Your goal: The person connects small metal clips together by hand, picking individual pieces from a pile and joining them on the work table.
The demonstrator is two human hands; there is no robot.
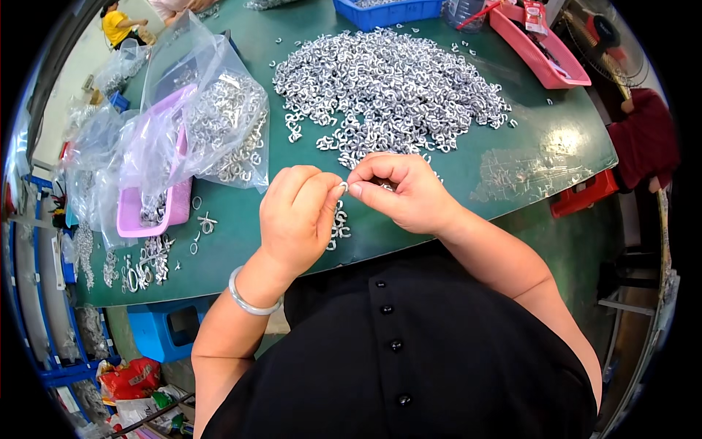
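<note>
One small silvery piece, curved: held above the green desk, pinched in the fingers of the left hand. Right hand: fingers drawn nearly together just beside it; whether it is gripped there cannot be told. One small cluster of curved pieces: laid near the desk's close edge; whether finished cannot be told. One broad heap of curved pieces: spread beyond the hands; much is judged left to be handled.
</note>
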